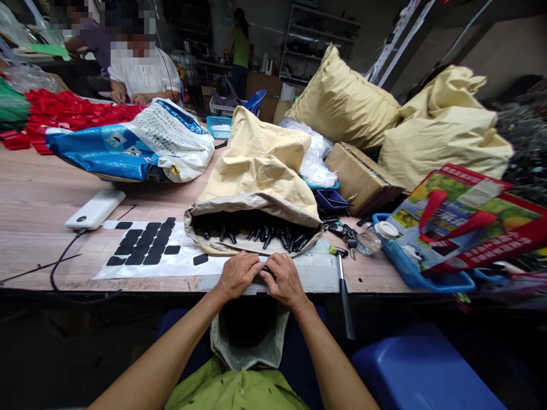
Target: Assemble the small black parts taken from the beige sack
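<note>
My left hand [239, 275] and my right hand [285, 280] meet at the table's front edge, fingers closed. Between them shows a small black part [267, 270], mostly covered by the fingers; its exact kind is not clear. Right behind the hands lies a beige sack [260, 165], its mouth facing me, with many slender black plastic pieces [267, 234] inside. Another sack, open at the top [216, 336], sits in my lap below the hands. To the left, black rounded stickers [143, 246] cover part of a white sheet [102, 272].
A hammer [342, 285] overhangs the front edge at right, near a jar [371, 240] and a blue basket [410, 273]. At left are a white power bank [96, 209], a blue-white bag [128, 145] and red parts [81, 111]. Other people [143, 74] work behind.
</note>
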